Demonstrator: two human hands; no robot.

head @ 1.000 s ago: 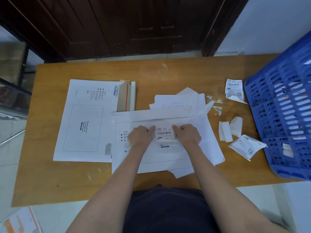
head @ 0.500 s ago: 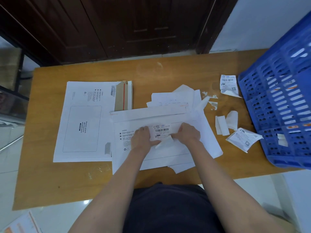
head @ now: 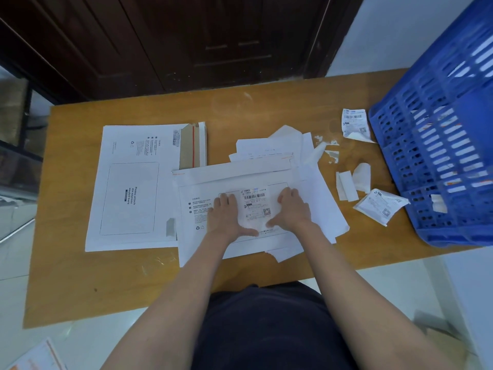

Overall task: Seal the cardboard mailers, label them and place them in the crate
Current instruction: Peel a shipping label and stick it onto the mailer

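Wooden table [head: 80,276]: both hands flat, pressing label [head: 255,202] onto mailer [head: 202,182].

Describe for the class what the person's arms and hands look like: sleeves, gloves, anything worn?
Both forearms are bare up to the frame edge, with no sleeve showing. The left hand and the right hand wear no gloves; no ring, watch or bracelet can be seen. A dark navy garment covers the body below.

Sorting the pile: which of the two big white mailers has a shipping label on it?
The mailer under both hands: a barcode label sits in its printed box. The left mailer has an empty box.
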